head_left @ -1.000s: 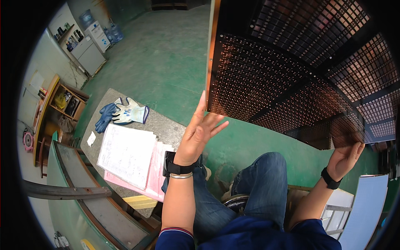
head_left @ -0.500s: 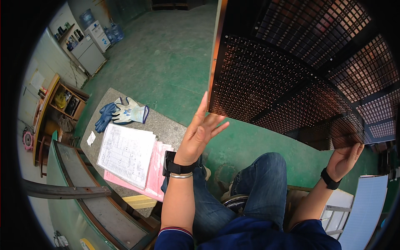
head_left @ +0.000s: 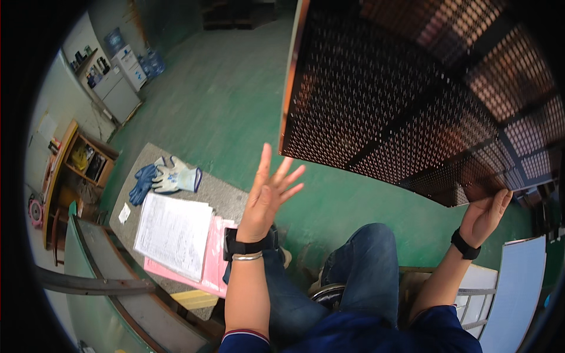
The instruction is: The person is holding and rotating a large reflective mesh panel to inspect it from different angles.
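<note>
A large dark circuit board panel [head_left: 365,100] with rows of copper-coloured dots and a copper-toned left edge stands tilted up at the upper right. My right hand [head_left: 485,217] holds its lower edge near the right end, the fingers partly behind it. Just below the panel's lower left corner is my left hand [head_left: 268,197], open, its fingers spread and nothing in its palm. Whether one fingertip still touches that corner I cannot tell. The panel is smeared by motion.
On a grey speckled table [head_left: 220,197] at the left lie blue-and-white work gloves [head_left: 173,176], printed sheets [head_left: 173,235] and pink paper [head_left: 215,247]. A green-edged frame [head_left: 118,259] is at lower left. Light blue boards [head_left: 518,288] lean beside a metal rack [head_left: 474,300] at lower right.
My left hand has come away from the panel's left edge, moving down and left with fingers spreading. The panel has shifted slightly left in view; my right hand keeps hold of its lower edge.
</note>
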The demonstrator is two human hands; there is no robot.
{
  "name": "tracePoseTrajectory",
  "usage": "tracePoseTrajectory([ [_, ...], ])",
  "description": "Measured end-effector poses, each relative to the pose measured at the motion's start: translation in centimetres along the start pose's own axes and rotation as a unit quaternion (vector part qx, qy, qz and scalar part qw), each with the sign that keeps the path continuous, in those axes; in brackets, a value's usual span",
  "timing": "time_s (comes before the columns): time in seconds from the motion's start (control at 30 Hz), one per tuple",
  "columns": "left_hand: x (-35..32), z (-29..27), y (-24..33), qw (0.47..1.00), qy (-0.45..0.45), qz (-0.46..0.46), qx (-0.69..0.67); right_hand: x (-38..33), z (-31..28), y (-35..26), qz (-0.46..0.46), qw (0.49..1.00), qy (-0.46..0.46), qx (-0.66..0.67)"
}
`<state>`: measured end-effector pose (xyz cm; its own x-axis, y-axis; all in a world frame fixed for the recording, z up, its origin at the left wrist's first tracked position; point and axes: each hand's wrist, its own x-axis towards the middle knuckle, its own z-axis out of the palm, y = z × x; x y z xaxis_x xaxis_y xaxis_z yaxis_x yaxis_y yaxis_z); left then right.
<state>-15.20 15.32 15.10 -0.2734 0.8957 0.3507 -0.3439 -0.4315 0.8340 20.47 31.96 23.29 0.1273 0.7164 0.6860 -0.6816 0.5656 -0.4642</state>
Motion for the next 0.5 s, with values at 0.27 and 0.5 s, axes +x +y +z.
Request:
tracePoseTrajectory([
  [0.27,-0.5,-0.6,-0.3,0.995,0.015,-0.051,0.090,8.7,2.0,-5.8,-0.085,0.994,-0.062,0.010],
  [0.5,-1.2,-0.9,-0.4,0.994,0.033,-0.045,0.096,13.2,5.1,-9.4,-0.140,0.987,-0.074,-0.039],
])
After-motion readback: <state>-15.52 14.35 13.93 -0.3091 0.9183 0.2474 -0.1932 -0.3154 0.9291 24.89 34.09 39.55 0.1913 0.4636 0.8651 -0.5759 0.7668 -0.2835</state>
